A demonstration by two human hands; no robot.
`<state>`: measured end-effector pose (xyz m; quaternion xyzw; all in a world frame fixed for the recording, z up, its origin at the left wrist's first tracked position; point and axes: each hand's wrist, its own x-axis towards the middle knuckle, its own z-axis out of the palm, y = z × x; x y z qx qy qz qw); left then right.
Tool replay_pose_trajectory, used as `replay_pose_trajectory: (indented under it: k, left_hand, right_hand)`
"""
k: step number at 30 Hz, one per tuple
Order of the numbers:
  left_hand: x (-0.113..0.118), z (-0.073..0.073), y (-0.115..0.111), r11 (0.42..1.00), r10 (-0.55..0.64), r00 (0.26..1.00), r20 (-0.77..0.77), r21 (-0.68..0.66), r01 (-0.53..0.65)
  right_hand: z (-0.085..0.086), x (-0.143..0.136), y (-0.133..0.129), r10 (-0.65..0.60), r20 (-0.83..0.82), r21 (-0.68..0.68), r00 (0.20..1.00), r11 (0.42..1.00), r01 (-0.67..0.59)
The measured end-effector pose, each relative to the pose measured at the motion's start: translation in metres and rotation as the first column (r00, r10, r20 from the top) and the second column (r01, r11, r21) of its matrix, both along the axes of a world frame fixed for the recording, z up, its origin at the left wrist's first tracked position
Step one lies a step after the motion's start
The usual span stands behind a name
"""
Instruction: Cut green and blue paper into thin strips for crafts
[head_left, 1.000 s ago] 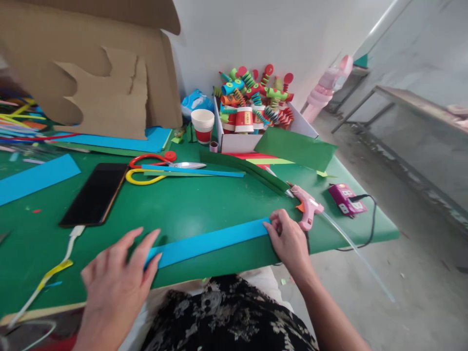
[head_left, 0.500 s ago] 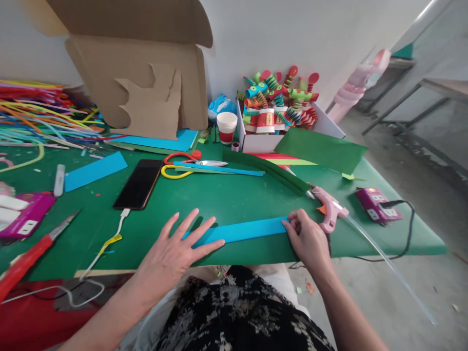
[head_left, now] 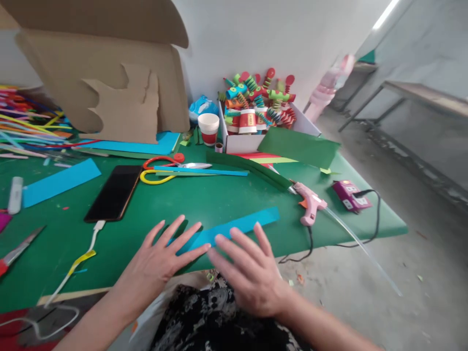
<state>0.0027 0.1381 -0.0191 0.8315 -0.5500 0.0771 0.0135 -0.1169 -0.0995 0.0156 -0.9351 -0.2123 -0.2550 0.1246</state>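
A blue paper strip (head_left: 252, 220) lies slanted near the front edge of the green table (head_left: 157, 195). Over its left end my left hand (head_left: 164, 256) rests flat with the fingers spread. My right hand (head_left: 252, 273), slightly blurred, is at the strip's lower edge, fingers apart and holding nothing; whether it touches the paper I cannot tell. To the right a pink hot glue gun (head_left: 310, 201) with a clear glue stick lies by a folded dark green paper strip (head_left: 252, 169).
Scissors (head_left: 157, 176) and a phone (head_left: 115, 192) on a white cable lie left of centre. Behind stand paper cups (head_left: 208, 129), a white box (head_left: 241, 144) of paper-cup crafts and a cardboard box (head_left: 44, 68). A purple power socket (head_left: 351, 196) sits at right.
My right hand has let go of the strip's right end and moved left toward my left hand, its fingers opening. The strip is now tilted more. The view has shifted right.
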Motion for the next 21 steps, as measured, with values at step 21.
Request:
replay_pose_trajectory:
  k: [21]
  left_hand:
    - [0.004,-0.001,0.003,1.000,-0.022,1.000,-0.022,-0.023,0.021]
  right_hand:
    - [-0.021,0.008,-0.039,0.147,-0.562,0.022,0.814,0.987,-0.162]
